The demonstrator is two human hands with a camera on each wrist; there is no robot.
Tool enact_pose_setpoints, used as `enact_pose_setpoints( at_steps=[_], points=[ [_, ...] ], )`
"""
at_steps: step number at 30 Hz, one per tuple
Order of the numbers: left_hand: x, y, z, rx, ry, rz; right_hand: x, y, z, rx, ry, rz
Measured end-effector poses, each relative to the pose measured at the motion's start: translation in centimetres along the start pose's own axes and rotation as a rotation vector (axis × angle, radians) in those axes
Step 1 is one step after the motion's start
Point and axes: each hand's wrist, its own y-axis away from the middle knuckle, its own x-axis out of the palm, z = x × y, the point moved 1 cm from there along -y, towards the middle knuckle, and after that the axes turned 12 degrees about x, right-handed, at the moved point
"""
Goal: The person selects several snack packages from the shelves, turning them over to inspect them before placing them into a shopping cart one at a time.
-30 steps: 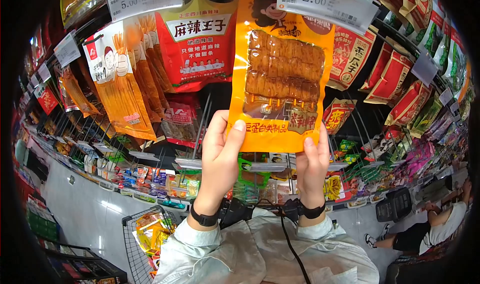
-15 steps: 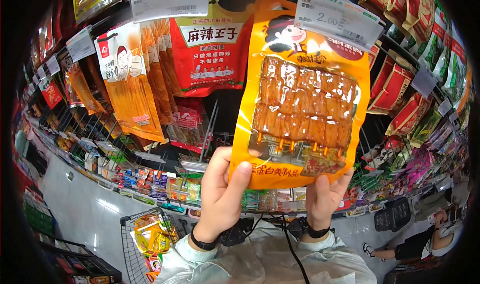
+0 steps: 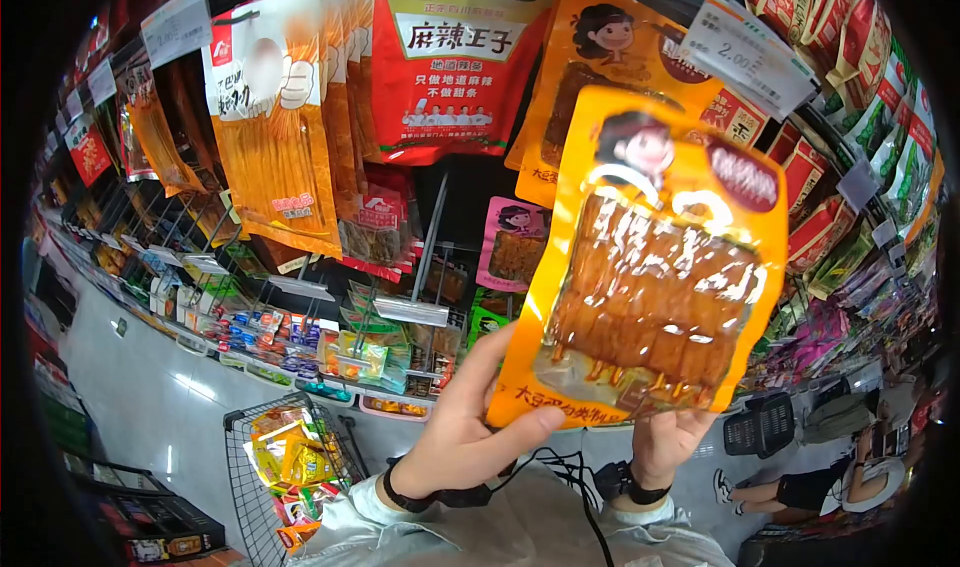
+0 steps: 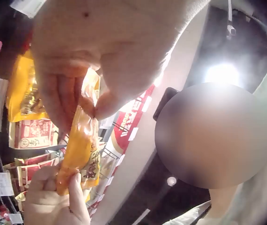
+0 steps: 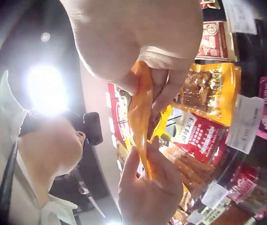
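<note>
An orange snack packet (image 3: 650,277) with a clear window showing brown skewered pieces is held up in front of the body, tilted to the right. My left hand (image 3: 470,437) pinches its lower left corner, thumb on the front face. At the lower right edge my right hand (image 3: 672,447) grips it, partly hidden behind the packet. Both wrist views show the packet edge-on: the left hand (image 4: 105,51) and right hand (image 4: 56,201) pinch opposite ends in the left wrist view, as do the right hand (image 5: 138,42) and left hand (image 5: 150,192) in the right wrist view.
Behind it hang matching orange packets (image 3: 570,67), a red packet (image 3: 445,87) and orange strip packets (image 3: 275,167), with price tags (image 3: 750,52). A cart (image 3: 250,467) holding snack bags stands lower left. At lower right are a dark basket (image 3: 758,427) and a person (image 3: 820,487).
The held packet has moved down and right, away from the hanging orange packets, and tilted clockwise. Both hands have moved with it, still gripping. The shelf view has shifted.
</note>
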Motion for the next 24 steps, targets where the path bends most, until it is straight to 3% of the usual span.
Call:
enact_pose_setpoints(
  at_steps=[5,8,12,15,17,18,23,24],
  points=[
    [-1.0,2.8,2.2,-0.161,-0.072,0.001,-2.3,2.9,0.1,0.247,0.117,0.121],
    [-0.1,5.1,2.4,-0.158,-0.223,-0.025,-2.7,3.7,0.7,0.431,0.052,0.079],
    [1.4,9.8,4.7,-0.112,-0.418,-0.063,-4.8,4.0,0.6,0.491,0.036,0.246],
    [2.9,13.3,6.0,-0.175,-0.581,-0.075,-7.8,5.0,-1.2,0.716,-0.070,0.388],
    [5.2,16.0,7.1,-0.222,-0.543,-0.229,-10.3,6.5,-2.5,0.863,-0.007,0.494],
    [6.4,17.4,7.8,-0.243,-0.523,-0.307,-11.4,7.5,-3.6,0.802,0.041,0.527],
    [10.2,27.0,12.7,-0.426,-0.503,-0.551,-15.9,11.4,-4.4,0.872,0.275,0.689],
    [10.9,28.3,12.5,-0.538,-0.633,-0.550,-17.0,12.1,-4.5,0.885,0.330,0.737]
  ],
)
